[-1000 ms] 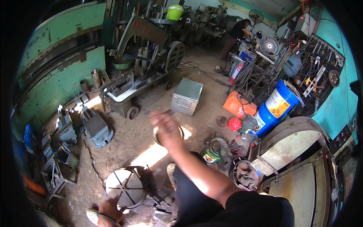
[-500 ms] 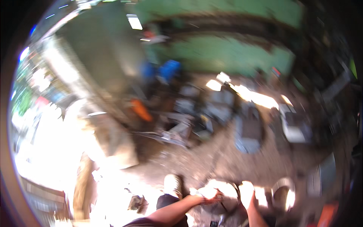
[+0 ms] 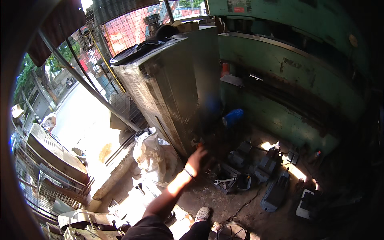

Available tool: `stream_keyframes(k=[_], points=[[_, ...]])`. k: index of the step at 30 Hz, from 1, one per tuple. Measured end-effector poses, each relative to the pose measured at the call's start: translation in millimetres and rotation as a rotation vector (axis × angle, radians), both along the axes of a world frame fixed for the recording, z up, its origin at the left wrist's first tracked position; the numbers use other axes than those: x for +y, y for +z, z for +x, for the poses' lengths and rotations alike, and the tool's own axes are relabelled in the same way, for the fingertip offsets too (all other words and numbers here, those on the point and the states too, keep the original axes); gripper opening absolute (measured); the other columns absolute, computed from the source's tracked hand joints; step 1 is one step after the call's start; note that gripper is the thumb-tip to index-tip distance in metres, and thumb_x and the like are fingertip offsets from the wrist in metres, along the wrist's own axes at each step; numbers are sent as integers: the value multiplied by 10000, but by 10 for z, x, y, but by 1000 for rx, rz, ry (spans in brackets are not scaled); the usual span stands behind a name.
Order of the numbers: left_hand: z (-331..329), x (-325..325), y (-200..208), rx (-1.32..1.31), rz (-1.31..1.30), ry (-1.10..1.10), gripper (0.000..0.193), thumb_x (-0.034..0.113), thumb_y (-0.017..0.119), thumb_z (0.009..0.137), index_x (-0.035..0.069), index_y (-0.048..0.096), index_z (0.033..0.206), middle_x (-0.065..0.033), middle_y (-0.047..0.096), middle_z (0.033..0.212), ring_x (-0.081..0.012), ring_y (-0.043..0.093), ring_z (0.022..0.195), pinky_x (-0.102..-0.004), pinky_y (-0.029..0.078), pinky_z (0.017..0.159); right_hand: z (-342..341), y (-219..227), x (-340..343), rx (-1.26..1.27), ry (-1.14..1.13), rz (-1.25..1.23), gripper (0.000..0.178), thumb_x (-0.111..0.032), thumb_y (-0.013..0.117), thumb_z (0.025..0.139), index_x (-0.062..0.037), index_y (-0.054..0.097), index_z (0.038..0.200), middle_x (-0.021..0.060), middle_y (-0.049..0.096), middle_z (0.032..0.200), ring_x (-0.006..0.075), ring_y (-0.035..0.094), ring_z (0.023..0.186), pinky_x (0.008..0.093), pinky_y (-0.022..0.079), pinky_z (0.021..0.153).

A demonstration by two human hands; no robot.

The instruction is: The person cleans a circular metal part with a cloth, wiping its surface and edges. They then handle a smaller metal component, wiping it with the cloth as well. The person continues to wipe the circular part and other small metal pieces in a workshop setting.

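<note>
Showing just beyond the fingers of the left hand (image 3: 197,161), an orange object (image 3: 200,145) is sitting in shadow; whether they are grasping it, I cannot tell. The reach is looking nearly done, no lift is showing, and a wrench (image 3: 225,181) is lying to their right.

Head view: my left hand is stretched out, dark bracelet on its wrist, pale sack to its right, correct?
Only the side is wrong: the head view shows the pale sack left of your outstretched left hand with its dark bracelet.
</note>
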State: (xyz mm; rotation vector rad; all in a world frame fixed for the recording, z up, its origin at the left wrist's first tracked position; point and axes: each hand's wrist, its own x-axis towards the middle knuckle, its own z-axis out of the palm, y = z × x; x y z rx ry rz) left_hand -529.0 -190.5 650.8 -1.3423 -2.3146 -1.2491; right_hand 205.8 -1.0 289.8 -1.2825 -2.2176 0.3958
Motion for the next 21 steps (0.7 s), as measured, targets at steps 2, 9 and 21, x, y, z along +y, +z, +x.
stream_keyframes(k=[2,9,21], points=[[-786,-104,1540,236,35,98,261,100,711,834,93,678,1093,-149,623,1229,-350,638,1073,-414,534,900,-156,227,-59,-78,-131,-78,203,-188,597,964,-45,633,1103,62,601,944,195,564,904,386,500,806],[-3612,-349,3946,575,-115,739,236,237,609,890,189,679,1110,-105,670,1146,-324,638,1077,-481,518,865,-408,2161,-96,-417,-333,-166,193,-207,620,914,-44,631,1016,100,605,905,241,586,857,415,503,756],[-4947,391,3105,347,-377,502,467,405,664,840,118,654,1209,-178,662,1186,-344,640,1095,-469,510,937,653,3315,-2499,-676,-611,185,169,-204,664,826,-68,675,926,191,641,894,368,625,887,490,500,787]])
